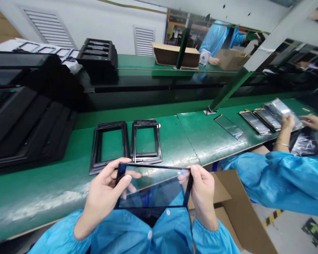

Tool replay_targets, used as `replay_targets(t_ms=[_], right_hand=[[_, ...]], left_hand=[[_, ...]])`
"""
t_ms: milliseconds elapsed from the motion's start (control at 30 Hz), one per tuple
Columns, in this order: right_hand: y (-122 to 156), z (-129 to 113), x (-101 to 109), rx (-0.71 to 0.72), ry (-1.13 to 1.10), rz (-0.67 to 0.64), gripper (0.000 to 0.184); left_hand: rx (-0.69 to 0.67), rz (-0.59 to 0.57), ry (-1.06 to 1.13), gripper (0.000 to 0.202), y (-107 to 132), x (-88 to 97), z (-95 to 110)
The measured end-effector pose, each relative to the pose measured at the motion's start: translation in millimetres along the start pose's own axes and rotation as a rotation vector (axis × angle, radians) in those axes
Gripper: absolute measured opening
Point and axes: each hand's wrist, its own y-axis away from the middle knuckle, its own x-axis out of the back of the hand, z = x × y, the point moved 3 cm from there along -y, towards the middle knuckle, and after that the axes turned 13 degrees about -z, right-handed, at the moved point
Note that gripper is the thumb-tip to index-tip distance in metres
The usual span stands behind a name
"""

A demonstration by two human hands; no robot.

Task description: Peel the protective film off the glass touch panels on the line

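Note:
Between my two hands I hold a clear glass panel with a black border (159, 190), tilted in front of my chest. My left hand (107, 188) grips its left end, thumb on the near face and fingers showing through the glass behind. At the right end, my right hand (202, 187) pinches the border, close to a small blue tab (182, 173) at the top corner. Just beyond the panel, a stack of black frames (125, 141) lies on the green bench (172, 137), and a second stack of thinner black frames (159, 141) sits beside it.
Black trays (29, 120) are piled high at the left. A single glass panel (229, 127) lies farther right, near stacked panels (257, 121) that a co-worker's hands (288, 121) handle. An open cardboard box (243, 208) stands below the bench edge. A post (228, 88) rises at the back.

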Motion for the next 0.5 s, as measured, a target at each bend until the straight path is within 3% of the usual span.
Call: replay_targets(t_ms=[367, 500], right_hand=[[4, -1, -5, 0.048, 0.008, 0.036, 0.045], [5, -3, -8, 0.017, -0.033, -0.049, 0.038]], left_hand=[[-0.007, 0.042, 0.04, 0.048, 5, -4.5, 1], [-0.033, -0.007, -0.059, 0.042, 0, 3.2, -5]])
